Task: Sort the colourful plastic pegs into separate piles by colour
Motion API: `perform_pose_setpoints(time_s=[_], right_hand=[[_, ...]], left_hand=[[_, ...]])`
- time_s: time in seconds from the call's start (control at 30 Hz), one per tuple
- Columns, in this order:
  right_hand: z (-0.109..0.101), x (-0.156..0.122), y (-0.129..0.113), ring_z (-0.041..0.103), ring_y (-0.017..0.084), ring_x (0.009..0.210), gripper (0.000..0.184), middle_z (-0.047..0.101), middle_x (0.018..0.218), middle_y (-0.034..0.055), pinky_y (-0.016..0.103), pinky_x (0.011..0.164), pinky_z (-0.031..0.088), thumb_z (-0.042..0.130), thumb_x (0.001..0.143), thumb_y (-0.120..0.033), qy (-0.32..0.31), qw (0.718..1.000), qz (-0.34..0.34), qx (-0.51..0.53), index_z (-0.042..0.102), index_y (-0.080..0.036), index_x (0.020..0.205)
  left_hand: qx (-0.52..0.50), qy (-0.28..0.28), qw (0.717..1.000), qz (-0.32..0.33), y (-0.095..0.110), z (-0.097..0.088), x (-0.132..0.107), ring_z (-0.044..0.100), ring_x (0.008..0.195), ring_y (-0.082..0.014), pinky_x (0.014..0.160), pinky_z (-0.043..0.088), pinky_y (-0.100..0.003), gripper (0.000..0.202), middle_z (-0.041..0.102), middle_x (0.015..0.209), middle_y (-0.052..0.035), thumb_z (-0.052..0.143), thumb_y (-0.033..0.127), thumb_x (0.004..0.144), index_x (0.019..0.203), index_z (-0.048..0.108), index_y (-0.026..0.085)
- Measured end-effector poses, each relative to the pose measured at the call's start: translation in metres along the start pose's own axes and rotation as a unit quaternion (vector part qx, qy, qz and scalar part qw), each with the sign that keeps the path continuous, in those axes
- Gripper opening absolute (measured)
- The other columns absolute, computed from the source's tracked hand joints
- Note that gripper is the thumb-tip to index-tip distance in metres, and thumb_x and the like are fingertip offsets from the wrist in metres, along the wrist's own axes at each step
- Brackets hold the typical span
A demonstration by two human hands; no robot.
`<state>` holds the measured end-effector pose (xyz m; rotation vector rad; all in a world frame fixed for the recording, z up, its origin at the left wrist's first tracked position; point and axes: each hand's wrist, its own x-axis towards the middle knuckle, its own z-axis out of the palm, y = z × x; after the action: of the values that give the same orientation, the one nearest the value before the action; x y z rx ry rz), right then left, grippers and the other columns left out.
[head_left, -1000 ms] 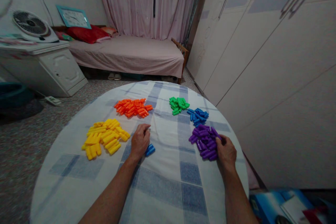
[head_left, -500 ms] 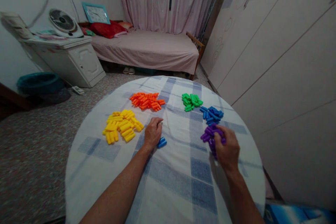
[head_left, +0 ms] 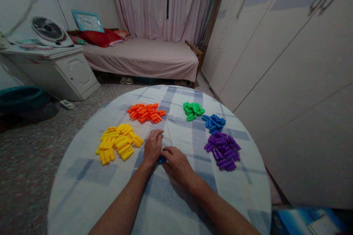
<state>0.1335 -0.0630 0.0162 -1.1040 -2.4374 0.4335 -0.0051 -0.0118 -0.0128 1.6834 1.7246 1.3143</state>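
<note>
My left hand [head_left: 153, 147] rests on the checked tablecloth [head_left: 176, 205] with its fingers curled and nothing visible in them. My right hand [head_left: 175, 161] lies just beside it, fingertips closed over the small loose blue pieces [head_left: 161, 160], which are mostly hidden between the two hands. A yellow pile [head_left: 118, 143] lies left of my left hand. An orange pile [head_left: 146, 113] sits farther back. To the right lie a green pile [head_left: 193, 110], a blue pile [head_left: 214, 122] and a purple pile [head_left: 223, 148].
The round table stands close to a white wardrobe [head_left: 275, 62] on the right. Behind it is a bed [head_left: 143, 58]. A white cabinet [head_left: 63, 69] with a fan [head_left: 48, 31] stands at the left. A blue box [head_left: 303, 220] lies on the floor at the lower right.
My right hand left the purple pile and crossed left to the blue pieces beside my left hand. The left hand stayed where it was. The camera view shifted.
</note>
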Motion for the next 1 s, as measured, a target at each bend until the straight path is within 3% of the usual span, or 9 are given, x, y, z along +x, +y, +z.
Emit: perform_pose_setpoints(time_s=[0.1, 0.2, 0.37, 0.5, 0.63, 0.83, 1.0], right_hand=[[-0.004, 0.001, 0.003, 0.055, 0.019, 0.088, 0.018, 0.061, 0.093, 0.0041, 0.030, 0.079, 0.043, 0.059, 0.080, -0.018, 0.004, 0.999, 0.025, -0.032, 0.059, -0.022, 0.097], [-0.025, 0.002, 0.020, 0.055, 0.019, 0.085, 0.016, 0.061, 0.091, 0.0039, 0.031, 0.076, 0.042, 0.061, 0.079, -0.023, 0.034, 0.996, 0.061, -0.052, 0.057, -0.022, 0.095], [-0.087, 0.012, 0.088, 0.055, 0.021, 0.085, 0.013, 0.061, 0.093, 0.0066, 0.032, 0.076, 0.040, 0.056, 0.083, -0.026, 0.177, 0.955, 0.182, -0.153, 0.056, -0.020, 0.094], [-0.119, 0.021, 0.137, 0.054, 0.021, 0.084, 0.013, 0.061, 0.090, 0.0075, 0.031, 0.073, 0.036, 0.056, 0.082, -0.027, 0.184, 0.908, 0.257, -0.275, 0.057, -0.018, 0.091], [-0.123, 0.025, 0.157, 0.053, 0.022, 0.084, 0.013, 0.062, 0.090, 0.0089, 0.031, 0.071, 0.034, 0.056, 0.082, -0.027, 0.140, 0.894, 0.275, -0.325, 0.058, -0.017, 0.090], [-0.119, 0.021, 0.163, 0.053, 0.026, 0.090, 0.016, 0.062, 0.095, 0.0131, 0.035, 0.074, 0.037, 0.058, 0.081, -0.025, 0.102, 0.896, 0.260, -0.345, 0.060, -0.015, 0.092], [-0.110, 0.010, 0.136, 0.053, 0.026, 0.098, 0.021, 0.063, 0.102, 0.0116, 0.039, 0.084, 0.041, 0.050, 0.083, -0.024, 0.194, 0.933, 0.196, -0.230, 0.061, -0.016, 0.099]], left_hand=[[0.011, 0.003, 1.000, 0.008, 0.001, 0.000, 0.000, 0.059, 0.097, -0.0194, 0.089, 0.047, -0.035, 0.028, 0.061, 0.098, -0.0066, 0.038, 0.018, 0.082, 0.098, 0.061, 0.018], [0.017, 0.005, 1.000, 0.012, 0.001, 0.000, 0.000, 0.059, 0.097, -0.0197, 0.089, 0.047, -0.035, 0.027, 0.062, 0.099, -0.0067, 0.039, 0.018, 0.082, 0.098, 0.062, 0.018], [0.028, 0.005, 1.000, 0.012, 0.004, -0.001, 0.000, 0.059, 0.096, -0.0198, 0.088, 0.047, -0.035, 0.027, 0.063, 0.099, -0.0068, 0.041, 0.017, 0.080, 0.096, 0.062, 0.019], [0.029, 0.003, 1.000, 0.008, 0.006, -0.002, -0.001, 0.059, 0.096, -0.0194, 0.088, 0.046, -0.034, 0.026, 0.062, 0.098, -0.0065, 0.041, 0.016, 0.080, 0.096, 0.062, 0.019], [0.029, 0.000, 1.000, 0.008, 0.006, -0.002, -0.001, 0.059, 0.095, -0.0193, 0.087, 0.047, -0.034, 0.025, 0.062, 0.098, -0.0066, 0.042, 0.017, 0.080, 0.096, 0.062, 0.018], [0.030, -0.009, 1.000, 0.001, 0.007, -0.002, -0.001, 0.059, 0.094, -0.0187, 0.087, 0.046, -0.034, 0.024, 0.062, 0.099, -0.0064, 0.043, 0.016, 0.081, 0.096, 0.061, 0.018], [0.032, -0.006, 0.999, 0.001, 0.007, -0.001, -0.002, 0.059, 0.092, -0.0175, 0.085, 0.047, -0.032, 0.024, 0.062, 0.097, -0.0056, 0.044, 0.013, 0.080, 0.094, 0.062, 0.018]])
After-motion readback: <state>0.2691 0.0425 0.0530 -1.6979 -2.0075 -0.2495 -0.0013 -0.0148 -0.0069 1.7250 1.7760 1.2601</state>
